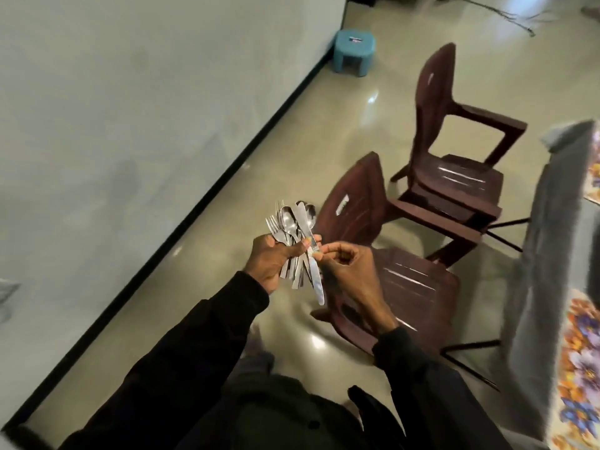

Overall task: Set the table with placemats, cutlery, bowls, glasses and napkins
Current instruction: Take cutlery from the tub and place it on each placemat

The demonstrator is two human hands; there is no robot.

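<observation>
Right of the nearer chair (406, 280), the table (532, 254) stands under its grey cloth, and a flowered placemat (578, 368) already lies on it. Nothing metal has reached it yet, so the task looks early in its cutlery step.

You stand just left of that chair, over bare polished floor (324, 125). That is the main risk, since anything you let slip lands there and has to be washed.

Your left hand (269, 258) is level with the chair's back and to its left. Its fingers are curled round the cutlery bundle (289, 228), a loose fan of forks, spoons and knives held near their middles. The handles splay out below your palm, so the hold looks uneven.

Your right hand (350, 271), in front of the chair's backrest, pinches one knife (313, 274) between thumb and fingertips. If you draw it out fast, its neighbours may drag along with it and spill. Ease it out slowly, or move over the table first.

Far beyond the chair, by the wall, a blue stool (354, 50) carries a dark sticker (355, 39), which is too blurred to read. The knife has a patterned band (312, 248) at its middle, and I can make out no lettering on it.
</observation>
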